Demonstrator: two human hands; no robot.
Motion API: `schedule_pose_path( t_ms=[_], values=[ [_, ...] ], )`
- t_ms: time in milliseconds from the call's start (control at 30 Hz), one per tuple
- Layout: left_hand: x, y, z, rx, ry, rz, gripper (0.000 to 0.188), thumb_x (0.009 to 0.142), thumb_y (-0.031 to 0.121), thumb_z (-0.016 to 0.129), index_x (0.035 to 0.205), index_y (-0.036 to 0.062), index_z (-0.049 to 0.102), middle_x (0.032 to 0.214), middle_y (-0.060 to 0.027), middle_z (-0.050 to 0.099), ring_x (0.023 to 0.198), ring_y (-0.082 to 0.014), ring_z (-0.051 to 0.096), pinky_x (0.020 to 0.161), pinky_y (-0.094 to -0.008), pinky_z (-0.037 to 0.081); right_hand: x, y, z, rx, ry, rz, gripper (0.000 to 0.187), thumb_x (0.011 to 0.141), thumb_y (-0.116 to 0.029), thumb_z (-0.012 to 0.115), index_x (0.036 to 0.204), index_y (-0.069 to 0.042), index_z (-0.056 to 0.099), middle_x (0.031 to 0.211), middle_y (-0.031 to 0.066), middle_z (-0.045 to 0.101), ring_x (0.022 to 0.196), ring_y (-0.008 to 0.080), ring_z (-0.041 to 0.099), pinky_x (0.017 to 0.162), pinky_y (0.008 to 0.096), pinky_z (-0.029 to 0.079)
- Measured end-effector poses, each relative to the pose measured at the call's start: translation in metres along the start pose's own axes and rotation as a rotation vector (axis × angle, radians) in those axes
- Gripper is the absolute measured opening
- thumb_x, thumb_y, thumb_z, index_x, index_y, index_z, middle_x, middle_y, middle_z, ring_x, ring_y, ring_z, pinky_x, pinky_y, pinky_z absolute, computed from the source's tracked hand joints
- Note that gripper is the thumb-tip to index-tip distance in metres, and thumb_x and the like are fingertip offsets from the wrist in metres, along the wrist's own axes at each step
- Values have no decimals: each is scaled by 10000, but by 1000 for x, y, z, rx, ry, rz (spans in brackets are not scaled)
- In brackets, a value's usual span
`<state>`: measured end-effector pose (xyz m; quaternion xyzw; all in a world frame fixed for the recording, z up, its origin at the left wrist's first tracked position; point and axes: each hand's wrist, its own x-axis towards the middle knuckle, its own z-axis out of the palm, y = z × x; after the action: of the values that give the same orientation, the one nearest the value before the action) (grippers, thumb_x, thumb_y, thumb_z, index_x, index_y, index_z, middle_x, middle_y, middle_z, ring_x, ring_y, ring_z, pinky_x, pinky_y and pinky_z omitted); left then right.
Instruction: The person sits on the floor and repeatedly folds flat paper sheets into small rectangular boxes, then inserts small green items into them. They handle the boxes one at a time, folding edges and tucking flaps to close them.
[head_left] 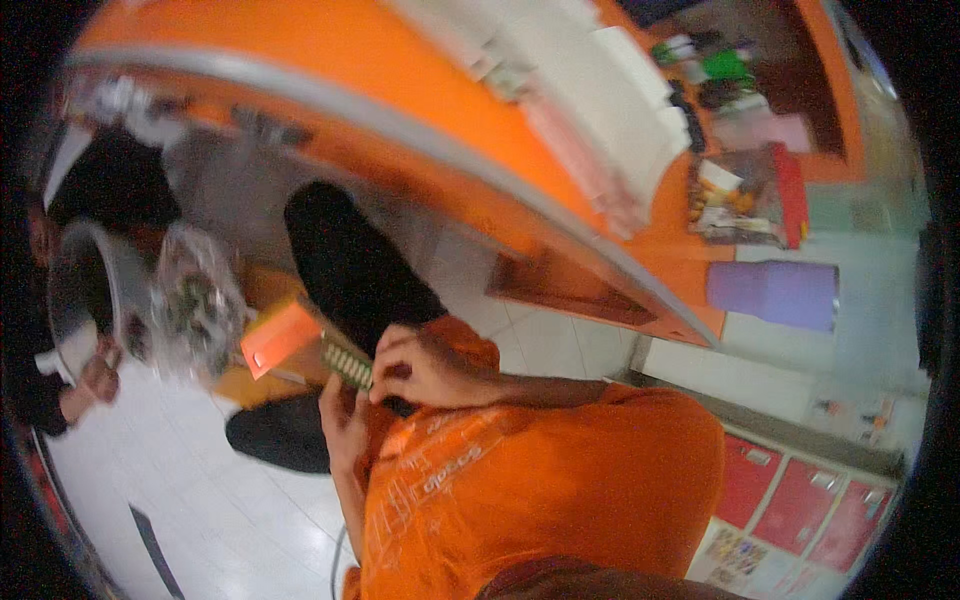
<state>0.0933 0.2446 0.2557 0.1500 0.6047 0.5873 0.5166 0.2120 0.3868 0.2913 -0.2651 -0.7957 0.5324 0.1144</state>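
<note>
Head camera view, blurred by motion: an orange counter (300,45) with a grey edge sweeps diagonally across the upper part, a long pale object (600,110) lying on it. Below the counter is the wearer's orange shirt (560,470), with two legs in black (355,265) stretching away toward the upper left. Red lockers (800,505) stand beyond the counter's right end, low down. Beneath its left end are a grey bucket (110,262), a clear plastic bag (200,305) beside it, and another person's hand (98,383) near both. A clear pouch with a red edge (745,200) lies at the counter's right end, near a purple tumbler (773,293).

Well below the counter's middle, the right hand (425,368) is mostly closed, its curled fingers touching one end of a green-and-white strip; whether they grip it, I cannot tell. The left hand (345,420), partly closed, pinches the strip's underside. An orange flat piece (285,340) sits at the far end. Smallest is the green-and-white strip (347,360) itself, between hands and orange piece, below the counter.
</note>
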Motion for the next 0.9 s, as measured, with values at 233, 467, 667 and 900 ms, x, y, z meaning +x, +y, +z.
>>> schedule_pose_path(
  t_ms=[233,467,667,900],
  values=[
    [4,29,-7,-145,-48,99,187,956,60,626,1132,22,576,1055,-26,609,972,-125,556,857,-279,459,21,-17,-13,299,-42,22,136,842,-97,755,881,2,670,894,65,654,777,140,662,676,261,547],
    [9,6,-7,-36,30,260,281,946,61,640,1204,1,546,1140,-75,620,1022,-153,598,923,-294,479,22,-26,-19,223,-89,-7,194,851,-145,758,913,14,664,982,137,725,810,195,720,698,309,588],
    [1,-4,2,-36,156,293,447,963,-2,546,1385,-15,399,1324,-132,531,1177,-186,555,985,-349,471,15,-39,-12,-256,-30,-247,207,893,-189,686,960,5,659,1134,184,678,832,279,722,695,325,595],
    [11,-5,6,-16,259,470,428,947,-18,567,1351,-5,427,1277,-127,567,1143,-170,566,980,-301,449,13,-34,3,-446,-30,-335,162,864,-164,688,962,-36,669,1217,174,633,921,259,704,713,392,580]
  ],
)
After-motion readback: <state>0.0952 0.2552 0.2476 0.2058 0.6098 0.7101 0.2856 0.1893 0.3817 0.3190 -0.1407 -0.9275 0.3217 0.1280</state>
